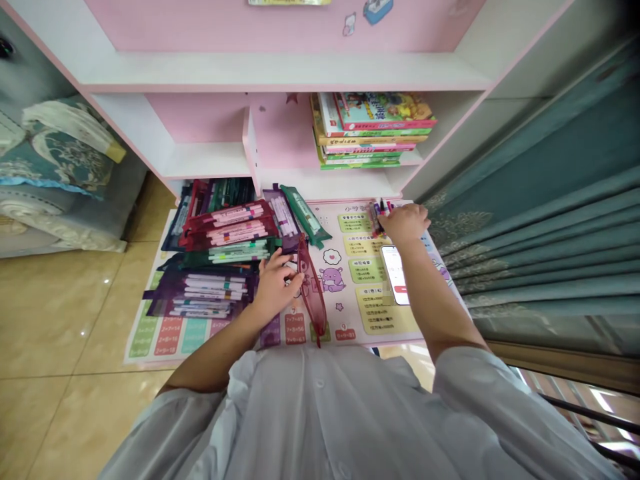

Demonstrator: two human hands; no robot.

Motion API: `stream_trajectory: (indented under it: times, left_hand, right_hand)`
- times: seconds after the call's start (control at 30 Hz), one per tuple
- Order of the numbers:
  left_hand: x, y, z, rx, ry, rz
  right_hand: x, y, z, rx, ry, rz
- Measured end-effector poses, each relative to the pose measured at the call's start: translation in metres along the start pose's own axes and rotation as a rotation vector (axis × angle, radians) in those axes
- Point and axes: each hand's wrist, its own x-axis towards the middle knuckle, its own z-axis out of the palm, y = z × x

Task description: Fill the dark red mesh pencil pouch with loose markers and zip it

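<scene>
My left hand [277,285] pinches the side of a narrow red mesh zip pouch [313,297], which stands on edge on the printed desk mat; its contents do not show. Beside that hand, at left, several mesh pouches with markers inside are piled: red [235,225], green [240,251] and purple [200,295]. My right hand [407,223] is bent down over a small bunch of loose markers [375,217] at the back right of the mat. Its fingertips are largely hidden, so its grip is unclear. A phone [395,275] with a lit screen lies below my right wrist.
Behind the mat [370,313] rises a pink and white shelf unit [285,72] with a stack of books [373,133]. Purple [283,212] and green [305,217] pouches lie against its base. A teal curtain [540,200] hangs close on the right.
</scene>
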Motion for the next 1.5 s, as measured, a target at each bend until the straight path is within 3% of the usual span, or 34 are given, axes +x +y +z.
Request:
stream_trajectory:
  times: [0.2, 0.5, 0.63, 0.8, 0.93, 1.07, 1.33, 1.5]
  left_hand:
    - [0.0, -0.001, -0.002, -0.006, 0.013, -0.012]
    - [0.0, -0.004, 0.0, -0.016, 0.011, -0.007]
    - [0.0, -0.003, 0.0, -0.027, 0.006, -0.012]
    - [0.001, -0.002, 0.0, -0.024, 0.013, -0.011]
    - [0.001, -0.001, -0.001, -0.017, 0.015, -0.005]
    - [0.001, -0.001, -0.002, -0.007, 0.016, 0.005]
    - [0.001, 0.002, -0.001, -0.003, 0.02, -0.009]
    - [0.001, 0.0, -0.001, 0.006, 0.018, -0.002]
  right_hand:
    - [0.012, 0.006, 0.017, -0.122, -0.129, 0.064]
    - [0.005, 0.004, 0.019, -0.008, -0.076, 0.023]
    - [-0.022, -0.004, 0.004, 0.214, 0.05, -0.086]
    - [-0.088, -0.03, -0.029, 0.56, 0.061, -0.389]
    - [-0.15, -0.05, -0.054, 0.684, -0.016, -0.594]
    - [-0.193, -0.058, -0.053, 0.668, -0.097, -0.727]
    - [-0.212, -0.074, -0.033, 0.279, -0.215, -0.667]
    - [-0.21, -0.086, -0.023, 0.196, -0.277, -0.669]
